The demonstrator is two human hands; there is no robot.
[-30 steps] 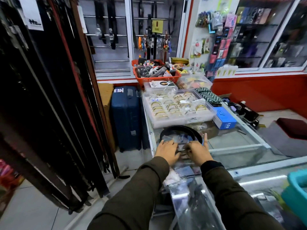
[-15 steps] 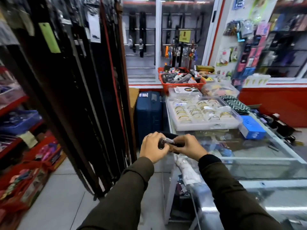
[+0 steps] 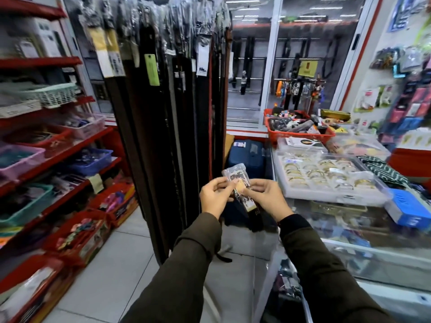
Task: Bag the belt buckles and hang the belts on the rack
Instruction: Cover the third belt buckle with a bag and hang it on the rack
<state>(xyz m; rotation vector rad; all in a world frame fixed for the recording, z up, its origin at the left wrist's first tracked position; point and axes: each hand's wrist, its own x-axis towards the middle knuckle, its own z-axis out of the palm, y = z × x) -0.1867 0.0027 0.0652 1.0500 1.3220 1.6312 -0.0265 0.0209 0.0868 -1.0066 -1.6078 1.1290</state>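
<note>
Two hands meet at the middle of the view, both raised in front of the hanging belts. The left hand [image 3: 215, 197] has its fingers [image 3: 218, 183] curled in and pinched on the left edge of a small clear plastic bag [image 3: 234, 177], thumb on the near face. The right hand [image 3: 264, 198] closes its fingers on the same bundle from the right, gripping it just below the bag. Inside the bag sits the belt buckle [image 3: 238, 180], blurred, so its shape cannot be told. A dark belt [image 3: 253, 213] drops from the bundle between the two wrists toward the floor, with a tan tag on it just under the fingers. Both hands hold it in the air, apart from the bench and from the rack.

To the left and far side stands the rack [image 3: 177, 108], crowded with dark belts hanging straight down, their tops wrapped in clear plastic; a green tag [image 3: 152, 69] hangs among them. At the right lies the glass bench [image 3: 363, 229], carrying a clear tray of bangles [image 3: 326, 176] and, nearer and further right, a blue box [image 3: 407, 206]. Beyond the tray sits a red basket [image 3: 300, 131] full of small goods. A blue suitcase [image 3: 247, 157] stands on the floor between rack and bench. Red shelves [image 3: 53, 159] with coloured baskets fill the left side.
</note>
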